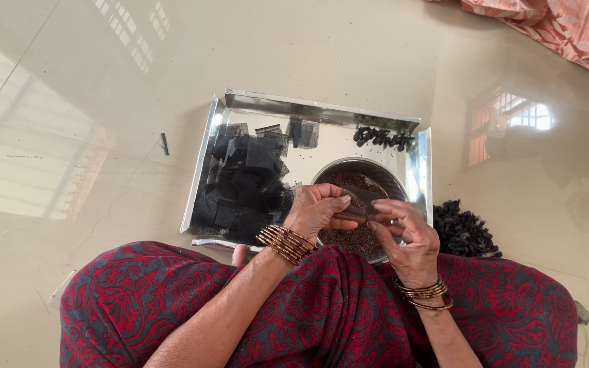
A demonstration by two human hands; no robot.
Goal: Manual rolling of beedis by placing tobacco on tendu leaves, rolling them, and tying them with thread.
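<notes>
Pinching a small dark mesh piece (pixel 361 210) between them, left hand (pixel 316 210) and right hand (pixel 403 235) were both closed on it, fingertips meeting over the steel bowl (pixel 397 178) of dark seeds. Bowl sat at the metal tray's (pixel 322 112) right side, close against its raised edge; black mesh squares (pixel 243 184) filled the left half. Dark pile (pixel 463 230) lay just off the right rim. Open floor (pixel 90 102) spread left and ahead.
</notes>
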